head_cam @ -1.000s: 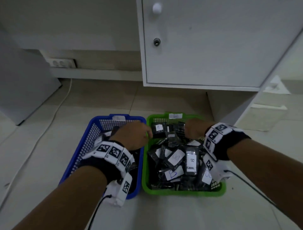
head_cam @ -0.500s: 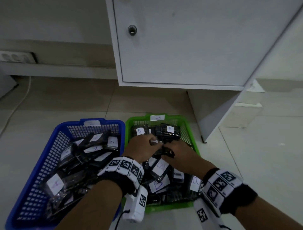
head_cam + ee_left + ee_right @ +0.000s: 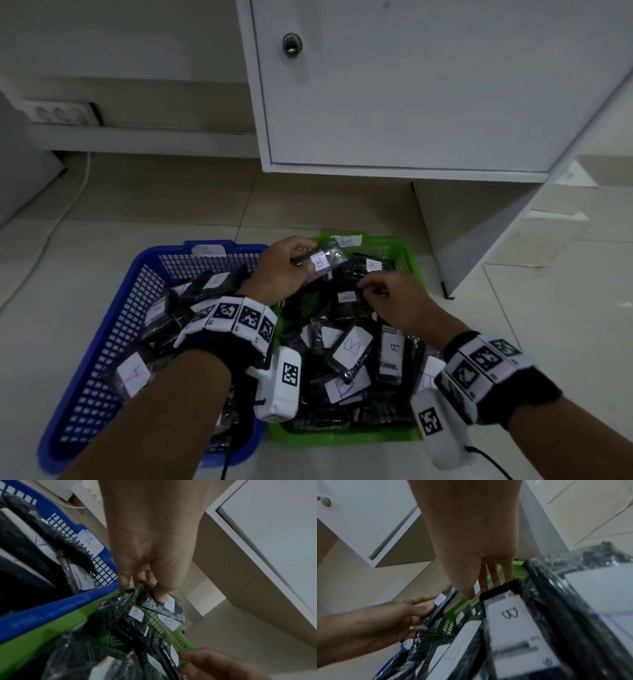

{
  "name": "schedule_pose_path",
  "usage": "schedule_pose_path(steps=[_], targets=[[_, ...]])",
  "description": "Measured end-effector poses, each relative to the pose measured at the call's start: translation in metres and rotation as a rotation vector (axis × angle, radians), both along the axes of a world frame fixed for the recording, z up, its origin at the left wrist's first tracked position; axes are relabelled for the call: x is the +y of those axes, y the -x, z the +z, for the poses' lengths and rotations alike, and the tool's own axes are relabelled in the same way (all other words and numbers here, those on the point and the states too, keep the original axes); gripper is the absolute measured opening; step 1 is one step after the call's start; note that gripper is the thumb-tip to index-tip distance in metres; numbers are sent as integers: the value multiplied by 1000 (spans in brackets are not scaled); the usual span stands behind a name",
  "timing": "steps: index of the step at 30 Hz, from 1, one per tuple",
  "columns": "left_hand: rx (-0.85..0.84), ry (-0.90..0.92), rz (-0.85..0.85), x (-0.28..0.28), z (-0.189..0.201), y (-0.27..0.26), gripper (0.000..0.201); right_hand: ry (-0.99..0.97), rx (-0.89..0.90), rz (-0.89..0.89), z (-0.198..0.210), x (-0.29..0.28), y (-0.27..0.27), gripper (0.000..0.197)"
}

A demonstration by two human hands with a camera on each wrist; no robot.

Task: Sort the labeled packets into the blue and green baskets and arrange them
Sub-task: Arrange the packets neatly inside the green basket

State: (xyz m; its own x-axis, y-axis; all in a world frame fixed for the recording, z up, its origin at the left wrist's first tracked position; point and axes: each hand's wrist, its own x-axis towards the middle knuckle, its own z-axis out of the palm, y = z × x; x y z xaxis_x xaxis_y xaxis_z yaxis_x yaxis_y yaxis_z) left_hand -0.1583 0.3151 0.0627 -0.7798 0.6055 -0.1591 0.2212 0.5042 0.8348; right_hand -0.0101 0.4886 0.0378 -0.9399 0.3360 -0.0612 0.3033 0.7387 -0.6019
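- Whereas half a second ago both hands were pressed together low in the pile, a B packet [image 3: 320, 262] is now lifted clear by the left hand [image 3: 284, 270] above the back of the green basket [image 3: 409, 255].
- The packet is pinched between thumb and fingers, as the left wrist view shows [image 3: 163, 605]; its label is turned up.
- The right hand [image 3: 394, 301] is now apart from the left, lowered on the middle of the green pile, with fingers curled; a dark packet edge seems to be pinched there, but this cannot be told for sure.
- Judged from this: one packet is singled out for arranging, likely to be stood at the back wall beside another B packet [image 3: 373, 264].
- The lifted packet is just ahead of the right hand and not touching it.
- The blue basket [image 3: 113, 329] is to the left, touching the green one, and holds packets marked A [image 3: 133, 373]; no hand is in it.
- Sorting looks done; the green pile is still jumbled.
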Motion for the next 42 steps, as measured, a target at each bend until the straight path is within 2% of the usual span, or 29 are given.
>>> schedule_pose_path(steps=[4,7,10,14,19,23,28,30,34,39,42], targets=[[-28,14,31,-1,-2,1,43,-73,-77,94,-13,-19,2,32],[-35,-3,84,-1,-3,4,44,-138,-127,84,-20,-24,-1,42],[-73,-7,107,-4,-6,0,46,-13,-117,50,-13,-23,-1,32],[-64,50,26,-8,-8,-6,47,185,-80,-31,-5,-24,3,28],[120,117,-53,-7,-10,-19,40,263,-14,-135,-4,-25,9,33],[228,129,-2,-2,-11,-23,37,319,59,-305,-5,-20,9,34],[413,202,4,1,-14,-15,43,385,203,-513,-7,-15,10,20],[466,236,-20,-1,-18,-11,46,388,235,-541,-5,-10,11,18],[673,372,-61,-1,-20,-9,45,426,225,-552,-5,2,12,28],[640,376,-123,-1,-21,-5,35,629,206,-596,-14,2,18,38],[702,435,-150,-1,-24,-4,38,742,132,-635,-18,-4,23,25]])
